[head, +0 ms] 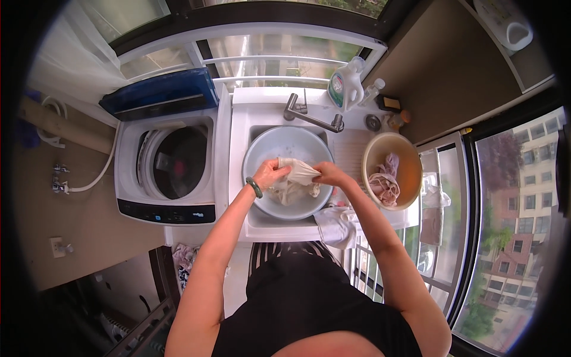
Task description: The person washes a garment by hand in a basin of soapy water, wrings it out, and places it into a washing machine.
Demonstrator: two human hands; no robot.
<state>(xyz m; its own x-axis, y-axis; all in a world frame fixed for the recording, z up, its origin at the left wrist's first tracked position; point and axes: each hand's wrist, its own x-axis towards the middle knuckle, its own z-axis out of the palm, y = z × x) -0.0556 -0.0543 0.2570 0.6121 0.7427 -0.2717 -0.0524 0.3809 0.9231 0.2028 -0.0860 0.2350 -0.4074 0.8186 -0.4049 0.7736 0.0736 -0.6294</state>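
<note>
A wet cream-white cloth point(299, 172) is stretched between my two hands above a pale blue plastic basin point(250, 154), and its lower part hangs down into the basin. My left hand point(269, 173), with a green bangle at the wrist, pinches the cloth's left end. The right end is gripped by my right hand point(329, 174). The basin sits in a white laundry sink point(263, 232) under a metal faucet point(312, 117). A white cloth point(340, 226) drapes over the sink's front right edge. To the right, a beige basin point(415, 154) holds crumpled pinkish cloths point(385, 185).
An open top-loading washing machine point(167, 160) stands left of the sink. Behind the faucet's right side are a detergent jug point(345, 85), a clear bottle point(373, 91) and a sink strainer point(373, 122). More clothes point(185, 259) lie low at the left. Windows border the back and right.
</note>
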